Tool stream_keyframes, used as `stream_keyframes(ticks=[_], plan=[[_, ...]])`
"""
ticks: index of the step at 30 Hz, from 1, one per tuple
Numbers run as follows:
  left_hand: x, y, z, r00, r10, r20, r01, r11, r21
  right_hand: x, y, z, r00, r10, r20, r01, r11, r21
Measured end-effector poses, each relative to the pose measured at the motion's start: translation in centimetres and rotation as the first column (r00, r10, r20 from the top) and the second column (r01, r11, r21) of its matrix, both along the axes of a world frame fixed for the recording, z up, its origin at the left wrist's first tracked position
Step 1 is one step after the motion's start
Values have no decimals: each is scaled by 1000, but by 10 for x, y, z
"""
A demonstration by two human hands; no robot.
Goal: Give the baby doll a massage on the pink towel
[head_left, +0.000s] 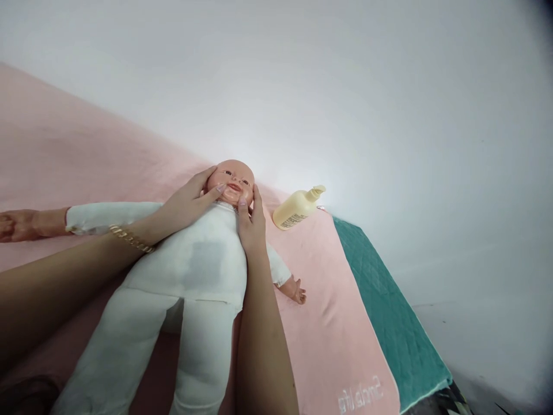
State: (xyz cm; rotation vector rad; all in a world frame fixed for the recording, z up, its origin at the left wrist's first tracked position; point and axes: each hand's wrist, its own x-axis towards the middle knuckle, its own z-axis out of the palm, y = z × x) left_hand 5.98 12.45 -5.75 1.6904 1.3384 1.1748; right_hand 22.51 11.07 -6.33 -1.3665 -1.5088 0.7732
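Observation:
A baby doll (199,271) in a white suit lies on its back on a pink towel (328,300), head toward the wall. My left hand (190,199), with a gold bracelet on the wrist, cups the left side of the doll's head, thumb on its cheek. My right hand (252,222) rests against the other side of the face, thumb at the chin, fingers along the cheek. Both hands lie with fingers stretched on the doll's head (233,178), holding it between them.
A cream pump bottle (298,208) lies on its side on the towel, right of the doll's head. A teal quilted mat (389,323) borders the towel on the right. A white wall (345,86) rises behind.

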Motion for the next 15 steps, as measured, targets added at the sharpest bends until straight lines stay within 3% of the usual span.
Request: stream_keyframes(ticks=[5,15], plan=[[1,-4,5,995,-19,100,22,999,-28,0,0,0,1000,-3,0,3,1000,1],[1,-4,4,994,-12,108,14,1000,-20,0,0,-1,1000,11,-19,-11,1000,9]])
